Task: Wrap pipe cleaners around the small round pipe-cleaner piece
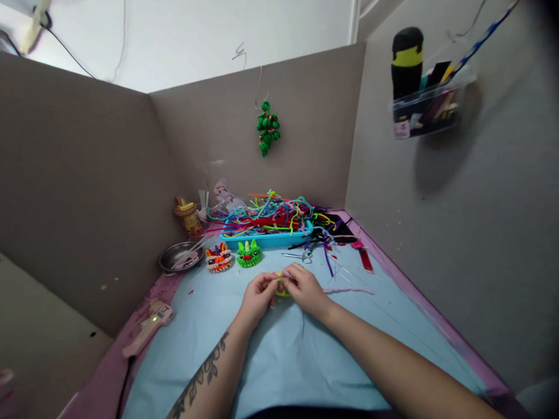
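Both hands meet over the middle of the blue cloth (pixel 277 358), fingers pinched together. Between my left hand (pixel 259 295) and my right hand (pixel 306 288) is a small yellow-green fuzzy piece (pixel 282 289), mostly hidden by the fingers. It looks like pipe cleaner work. A pale pink pipe cleaner (pixel 350 290) stretches out to the right from beneath my right hand. Just beyond the hands sit a green animal head made of pipe cleaners (pixel 249 254) and an orange one (pixel 219 258). A pair of scissors (pixel 297 256) lies past my right hand.
A blue tray (pixel 266 240) heaped with colourful pipe cleaners stands at the back. To the left are a metal bowl (pixel 181 257), a cup (pixel 188 218) and a pink glue gun (pixel 148 329) with a cord. Grey partitions enclose the table; a clear holder (pixel 433 113) hangs right.
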Motion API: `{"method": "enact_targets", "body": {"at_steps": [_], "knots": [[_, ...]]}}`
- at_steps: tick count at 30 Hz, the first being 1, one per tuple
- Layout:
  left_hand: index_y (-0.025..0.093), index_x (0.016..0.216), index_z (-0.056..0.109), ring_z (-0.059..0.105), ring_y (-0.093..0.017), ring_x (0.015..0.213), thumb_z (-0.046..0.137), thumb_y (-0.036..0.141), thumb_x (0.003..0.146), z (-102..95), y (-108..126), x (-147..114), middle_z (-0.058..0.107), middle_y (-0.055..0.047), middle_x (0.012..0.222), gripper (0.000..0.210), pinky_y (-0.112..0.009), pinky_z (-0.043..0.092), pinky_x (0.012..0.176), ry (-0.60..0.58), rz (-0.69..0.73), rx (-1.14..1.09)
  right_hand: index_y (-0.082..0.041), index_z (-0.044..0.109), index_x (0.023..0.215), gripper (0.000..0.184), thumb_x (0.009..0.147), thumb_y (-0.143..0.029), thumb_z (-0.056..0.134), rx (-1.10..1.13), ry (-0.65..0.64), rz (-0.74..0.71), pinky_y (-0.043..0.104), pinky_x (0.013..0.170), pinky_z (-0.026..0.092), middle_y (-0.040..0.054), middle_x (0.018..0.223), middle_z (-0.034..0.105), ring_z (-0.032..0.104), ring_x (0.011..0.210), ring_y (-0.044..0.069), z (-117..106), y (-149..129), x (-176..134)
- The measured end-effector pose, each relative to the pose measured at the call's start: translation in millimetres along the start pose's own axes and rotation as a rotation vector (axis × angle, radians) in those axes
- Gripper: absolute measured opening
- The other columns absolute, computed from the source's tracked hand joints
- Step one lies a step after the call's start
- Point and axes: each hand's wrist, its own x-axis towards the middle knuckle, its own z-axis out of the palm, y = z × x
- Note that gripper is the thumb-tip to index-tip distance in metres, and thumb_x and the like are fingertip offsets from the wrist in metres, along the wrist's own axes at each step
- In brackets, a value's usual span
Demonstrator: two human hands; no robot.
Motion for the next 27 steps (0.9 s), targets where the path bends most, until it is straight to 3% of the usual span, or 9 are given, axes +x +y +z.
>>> {"method": "enact_targets", "body": {"at_steps": [4, 7, 9, 16, 27], "knots": [[0.013, 0.078, 0.058, 0.042, -0.006, 0.040, 0.064, 0.044, 0.068, 0.4, -2.2, 0.6, 0.058, 0.000, 0.062, 0.033, -0.018, 0.031, 0.037, 0.026, 0.018, 0.053, -0.018, 0.054, 0.080, 0.007, 0.082, -0.022, 0.048, -0.017, -0.034, 0.022, 0.026, 0.064, 0.039, 0.0022, 0.077, 0.050, 0.049, 0.072, 0.015, -0.8, 0.6, -0.1], [0.013, 0.079, 0.057, 0.038, -0.004, 0.038, 0.061, 0.044, 0.071, -3.6, -3.3, 2.0, 0.058, 0.000, 0.062, 0.032, -0.018, 0.028, 0.036, 0.103, 0.023, 0.031, -0.018, 0.055, 0.103, 0.023, 0.085, -0.026, 0.044, 0.007, -0.044, -0.001, 0.029, 0.073, 0.042, 0.0057, 0.090, 0.052, 0.051, 0.081, 0.017, -0.4, 0.7, 0.1], [0.013, 0.080, 0.056, 0.037, -0.003, 0.037, 0.060, 0.043, 0.072, -6.1, -3.3, 2.7, 0.059, 0.000, 0.064, 0.031, -0.017, 0.026, 0.036, 0.134, 0.024, -0.001, -0.020, 0.057, 0.108, 0.027, 0.087, -0.025, 0.039, 0.033, -0.018, -0.014, 0.030, 0.076, 0.043, 0.0061, 0.090, 0.051, 0.051, 0.083, 0.017, 0.3, 0.6, 0.2], [0.013, 0.079, 0.056, 0.038, -0.004, 0.039, 0.062, 0.044, 0.070, -3.0, -0.9, 0.8, 0.060, 0.000, 0.065, 0.033, -0.018, 0.027, 0.038, 0.110, 0.037, -0.035, -0.021, 0.069, 0.089, 0.020, 0.081, -0.020, 0.051, 0.094, 0.097, 0.028, 0.028, 0.067, 0.045, 0.0038, 0.074, 0.053, 0.053, 0.072, 0.015, 4.4, -0.5, 0.1], [0.013, 0.078, 0.056, 0.039, -0.004, 0.038, 0.063, 0.044, 0.068, 3.6, 4.3, -1.5, 0.056, 0.002, 0.059, 0.033, -0.018, 0.029, 0.038, 0.133, 0.057, 0.033, -0.022, 0.069, 0.080, 0.015, 0.076, -0.015, 0.057, 0.104, 0.088, 0.035, 0.026, 0.063, 0.043, 0.0022, 0.070, 0.058, 0.054, 0.068, 0.015, 4.4, 0.5, 0.0]]}}
